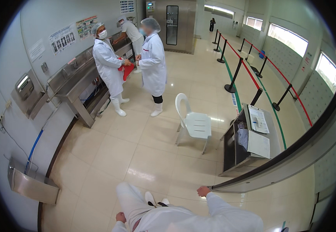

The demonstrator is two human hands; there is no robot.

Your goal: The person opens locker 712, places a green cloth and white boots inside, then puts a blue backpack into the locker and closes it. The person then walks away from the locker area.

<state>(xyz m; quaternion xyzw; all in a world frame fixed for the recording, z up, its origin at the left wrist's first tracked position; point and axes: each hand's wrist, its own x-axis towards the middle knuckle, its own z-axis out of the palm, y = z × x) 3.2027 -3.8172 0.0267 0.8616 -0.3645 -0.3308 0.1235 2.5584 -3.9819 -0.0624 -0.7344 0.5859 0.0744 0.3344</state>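
My left hand (121,217) hangs low beside my left thigh, its fingers curled in and nothing visible in them. My right hand (203,191) is out in front on the other side, closed, with no object showing in it. It is right by the end of a dark-edged door or frame (253,185); whether they touch I cannot tell. White sleeves cover both my arms. Below me my white trouser leg (131,201) and white shoes (150,198) show on the tiled floor (110,170).
A white plastic chair (197,124) stands ahead, left of a metal desk (233,154) with a clipboard (257,119). Two coated people (108,65) (152,65) face each other by a steel sink (75,83), one holding red cloth (127,71); another person (132,34) bends behind. Belt barriers (235,75) line the right.
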